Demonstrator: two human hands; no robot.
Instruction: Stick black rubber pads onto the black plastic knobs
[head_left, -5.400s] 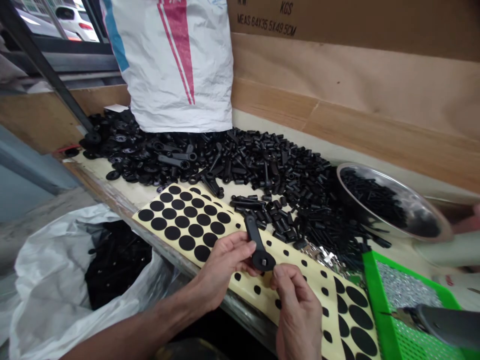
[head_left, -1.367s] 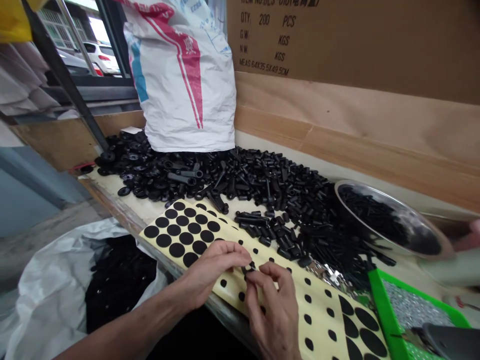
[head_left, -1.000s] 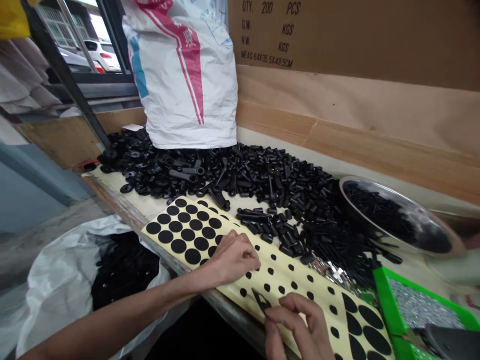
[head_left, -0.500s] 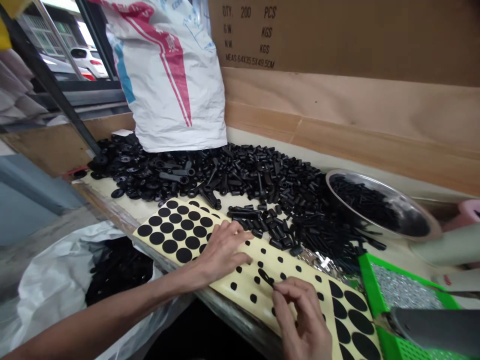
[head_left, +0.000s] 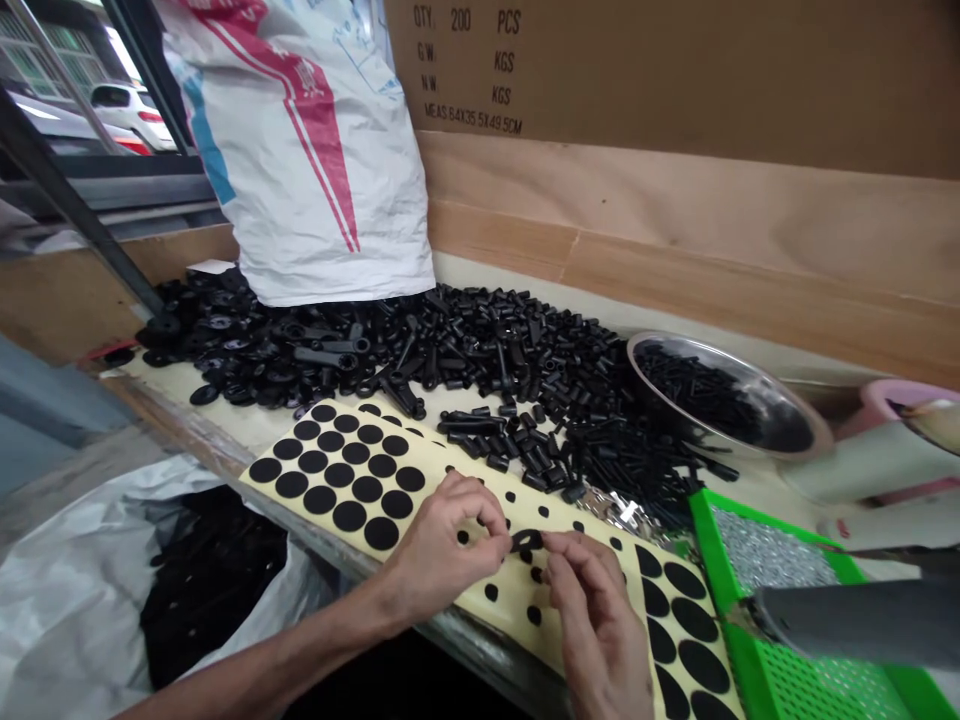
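Note:
Over a pale yellow sticker sheet (head_left: 480, 603), my right hand (head_left: 600, 610) pinches the right edge of a thin black round sticker (head_left: 527, 541), which looks curved and tilted. Thumb and forefinger of my left hand (head_left: 454, 535) are pinched together at its left edge. Small black dots show on the sheet beneath both hands. Larger black discs line the sheet's left part, and large black ovals (head_left: 695, 619) lie at its right end. My fingers partly hide the sticker's edges.
Behind the sheet lies a heap of black plastic parts (head_left: 480, 340), with a white sack (head_left: 322, 200) on its left. A metal bowl (head_left: 806, 435) of black pieces and a green basket (head_left: 709, 560) of small shiny parts stand right. A white bag (head_left: 67, 540) hangs open at lower left.
My left hand has moved right and closed its thumb and forefinger at the black sticker's left edge. My right hand still holds the other edge. The view has shifted slightly right.

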